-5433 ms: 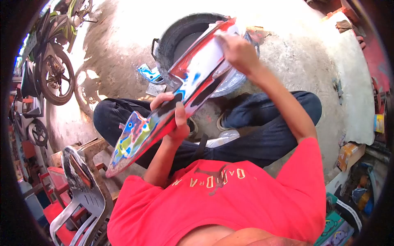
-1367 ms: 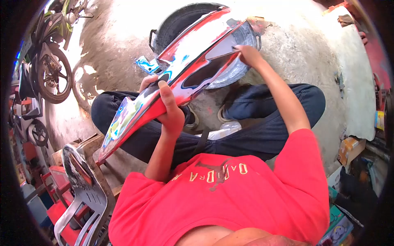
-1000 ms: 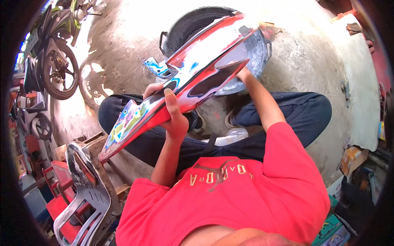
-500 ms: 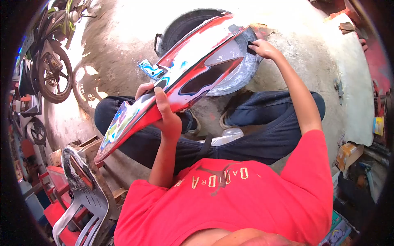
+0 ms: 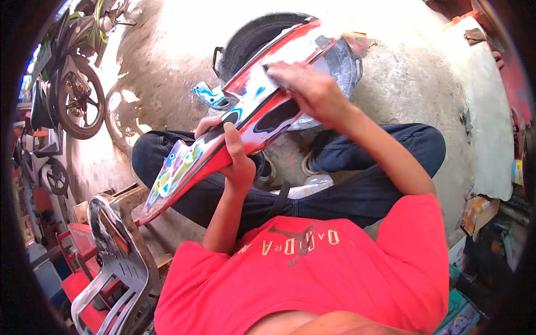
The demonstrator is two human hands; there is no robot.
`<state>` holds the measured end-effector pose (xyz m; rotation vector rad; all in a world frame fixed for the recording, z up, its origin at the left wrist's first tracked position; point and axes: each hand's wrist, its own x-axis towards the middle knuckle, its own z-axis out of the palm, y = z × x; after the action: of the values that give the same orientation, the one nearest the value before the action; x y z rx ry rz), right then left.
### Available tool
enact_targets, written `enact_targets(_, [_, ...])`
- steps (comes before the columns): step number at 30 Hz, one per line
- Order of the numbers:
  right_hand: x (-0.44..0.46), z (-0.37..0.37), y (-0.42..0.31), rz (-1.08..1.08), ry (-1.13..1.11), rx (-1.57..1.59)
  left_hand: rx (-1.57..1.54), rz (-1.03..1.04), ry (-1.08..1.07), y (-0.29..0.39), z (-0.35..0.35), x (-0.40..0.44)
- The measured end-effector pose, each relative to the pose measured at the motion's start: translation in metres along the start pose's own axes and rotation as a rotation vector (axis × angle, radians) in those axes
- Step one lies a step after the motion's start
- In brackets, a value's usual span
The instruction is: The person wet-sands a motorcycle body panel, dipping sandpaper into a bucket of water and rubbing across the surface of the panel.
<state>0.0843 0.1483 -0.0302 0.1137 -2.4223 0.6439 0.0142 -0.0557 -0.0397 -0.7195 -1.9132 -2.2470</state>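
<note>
A long motorcycle fairing panel (image 5: 215, 146), red, white and blue with worn patches, slants across my lap and over a round black tub (image 5: 245, 42). My left hand (image 5: 237, 159) grips its middle, thumb on top and fingers around the edges. On the upper white part lies my right hand (image 5: 310, 89), fingers stretched together and pressing on the surface. A small dark piece that looks like sandpaper (image 5: 266, 67) peeks out at its fingertips; the rest is hidden under the hand. A blue-and-white bracket-like part (image 5: 209, 96) sticks out beside the panel.
Motorcycles (image 5: 78, 95) stand on the left. A plastic chair (image 5: 120, 251) is at the lower left, by wooden pieces. On the right are a pale slab (image 5: 486, 123) and a cardboard box (image 5: 479, 215). Concrete floor (image 5: 391, 84) surrounds the tub.
My right hand has moved left from the tub's right rim onto the panel's upper face, bringing the dark piece along. My left hand keeps its grip; the panel has shifted slightly.
</note>
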Motion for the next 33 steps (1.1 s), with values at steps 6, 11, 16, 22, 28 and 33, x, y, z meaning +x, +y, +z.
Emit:
enact_targets(6, [-0.002, -0.003, 0.044, 0.266, -0.036, -0.105, -0.001, 0.013, -0.015, -0.001, 0.007, -0.001])
enact_targets(11, [0.009, -0.006, -0.025, -0.085, -0.103, -0.077, -0.087, -0.031, -0.033, 0.008, 0.006, -0.003])
enact_targets(16, [0.011, -0.018, 0.043, 0.376, -0.141, -0.028, -0.012, -0.005, -0.056, 0.0, 0.0, -0.008])
enact_targets(22, [0.018, -0.005, -0.032, -0.096, -0.068, 0.081, 0.052, 0.081, -0.102, -0.001, -0.001, -0.009])
enact_targets(28, [0.013, -0.01, 0.017, 0.273, -0.105, -0.097, 0.023, 0.157, -0.13, -0.007, -0.003, -0.011])
enact_targets(33, [0.018, -0.004, -0.021, -0.087, -0.036, -0.077, 0.027, 0.084, -0.109, 0.0, -0.004, -0.012])
